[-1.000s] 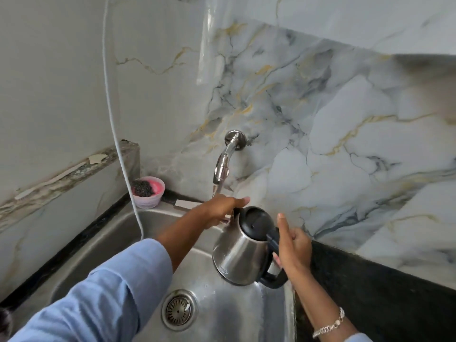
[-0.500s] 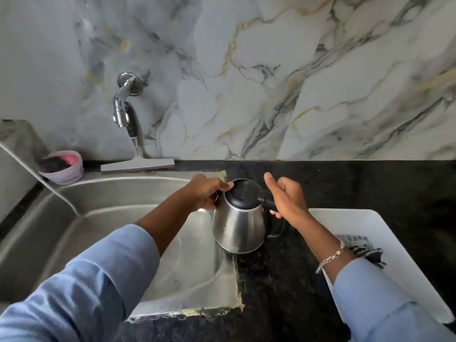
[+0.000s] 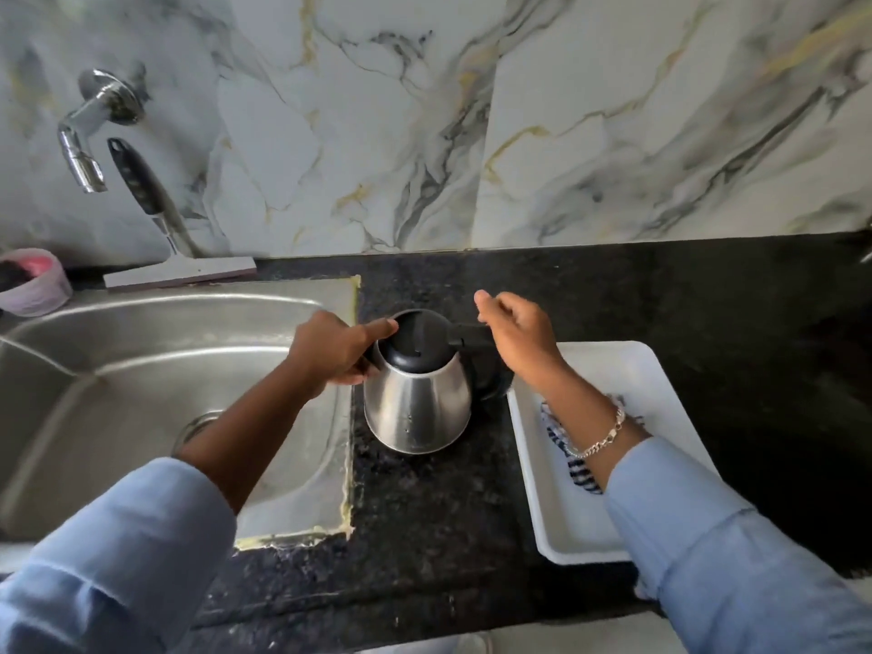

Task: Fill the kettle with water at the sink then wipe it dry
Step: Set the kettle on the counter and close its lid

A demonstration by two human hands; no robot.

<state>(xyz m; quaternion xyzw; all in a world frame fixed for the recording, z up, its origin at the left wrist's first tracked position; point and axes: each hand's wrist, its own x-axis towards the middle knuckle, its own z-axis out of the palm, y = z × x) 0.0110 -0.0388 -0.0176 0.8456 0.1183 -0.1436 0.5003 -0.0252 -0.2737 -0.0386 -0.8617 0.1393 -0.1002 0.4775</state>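
Note:
A steel kettle (image 3: pixel 417 408) with a black lid sits on the black counter (image 3: pixel 424 535), just right of the steel sink (image 3: pixel 155 323). My left hand (image 3: pixel 337 346) grips its spout side near the lid. My right hand (image 3: pixel 516 335) is closed around the black handle at the kettle's right. A striped cloth (image 3: pixel 582 479) lies in a white tray (image 3: pixel 561 512), partly hidden under my right forearm. The chrome tap (image 3: pixel 85 134) juts from the wall above the sink's left part; no water shows.
A squeegee (image 3: pixel 155 228) leans on the marble wall behind the sink. A pink bowl with a dark scrubber (image 3: pixel 30 280) stands at the sink's far left corner. The sink drain (image 3: pixel 196 427) peeks out beside my left forearm. Bare black counter stretches right of the tray.
The kettle has moved right from under the tap, over the sink edge, onto the counter beside the tray. Both hands stayed on it. The view swung rightwards.

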